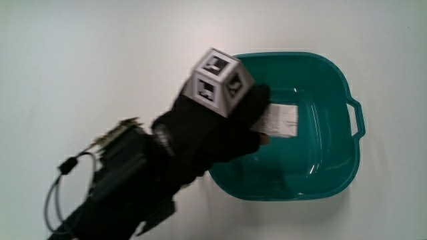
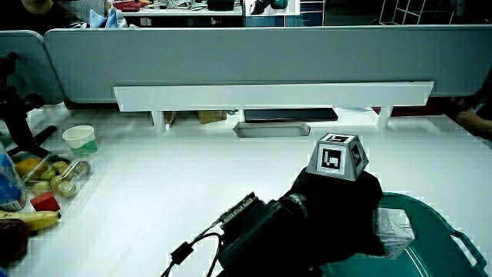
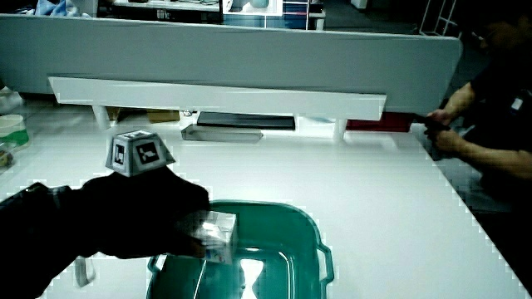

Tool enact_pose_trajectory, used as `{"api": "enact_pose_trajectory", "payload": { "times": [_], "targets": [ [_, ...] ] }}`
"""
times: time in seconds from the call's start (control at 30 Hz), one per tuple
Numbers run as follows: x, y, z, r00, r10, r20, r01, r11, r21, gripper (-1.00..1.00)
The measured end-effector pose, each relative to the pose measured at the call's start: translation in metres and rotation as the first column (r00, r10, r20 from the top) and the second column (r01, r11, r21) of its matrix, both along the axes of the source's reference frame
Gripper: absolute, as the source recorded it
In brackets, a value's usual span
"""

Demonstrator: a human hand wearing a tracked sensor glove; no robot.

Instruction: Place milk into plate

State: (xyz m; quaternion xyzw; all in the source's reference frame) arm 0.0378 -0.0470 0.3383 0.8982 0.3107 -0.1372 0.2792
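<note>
Milk carton [image 1: 277, 121] sits near the centre of the main view, a pale printed box partly covered by the hand [image 1: 213, 130]. Hand reaches over the rim of the teal plate [image 1: 333, 167], which is really a deep basin with a side handle, filling the centre-right of that frame. Fingers [image 1: 257, 100] curl around the carton's nearer end and are clamped on it; the free end pokes out past the fingertips toward the basin's middle.

Long axis: carton lies roughly level, running from the hand toward the handle side of the basin. In a side view the carton [image 3: 218, 235] shows at lower centre, held just above the basin interior, under the rim line of the plate [image 3: 320, 257]. In a side view at lower right, the carton [image 2: 390, 229] again sticks out of the hand [image 2: 338, 211] over the teal wall [image 2: 438, 231].

Cannot tell whether the carton's underside already touches the basin floor; the glove hides it.

Judgement: placement is nearly done. Carton is already inside the basin's outline, so what remains is a short lowering and letting go. Risk: a carton let go flat may slide toward the sloped wall.

Clutter of food items [image 2: 46, 181] sits at the left edge in a side view, well apart.
</note>
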Motion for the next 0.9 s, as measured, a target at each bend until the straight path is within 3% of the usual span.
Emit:
{"api": "enact_pose_trajectory", "payload": {
  "times": [0.1, 0.13, 0.17, 0.2, 0.37, 0.6, 0.67, 0.7, 0.8, 0.9],
  "targets": [
    [0.003, 0.002, 0.004, 0.999, 0.011, 0.041, -0.01, 0.9998, -0.018, 0.0],
    [0.003, 0.002, 0.009, 0.999, 0.01, 0.044, -0.009, 0.9994, -0.035, 0.0],
    [0.005, 0.003, 0.017, 0.999, 0.006, 0.038, -0.005, 0.9998, -0.02, 0.0],
    [0.007, 0.004, 0.023, 0.999, 0.012, 0.045, -0.01, 0.9988, -0.048, 0.0],
    [0.011, 0.006, 0.037, 0.998, 0.03, 0.063, -0.026, 0.9975, -0.065, 0.0],
    [0.013, 0.007, 0.052, 0.998, 0.035, 0.061, -0.029, 0.9945, -0.101, 0.0],
    [0.013, 0.006, 0.066, 0.999, 0.027, 0.025, -0.024, 0.9933, -0.113, 0.0],
    [0.011, 0.006, 0.056, 0.999, 0.021, 0.034, -0.016, 0.9919, -0.126, 0.0],
    [0.012, 0.006, 0.059, 0.999, 0.028, 0.037, -0.024, 0.9932, -0.114, 0.0],
    [0.009, 0.004, 0.062, 0.999, 0.008, 0.035, -0.003, 0.9893, -0.146, 0.0]
  ]
}}
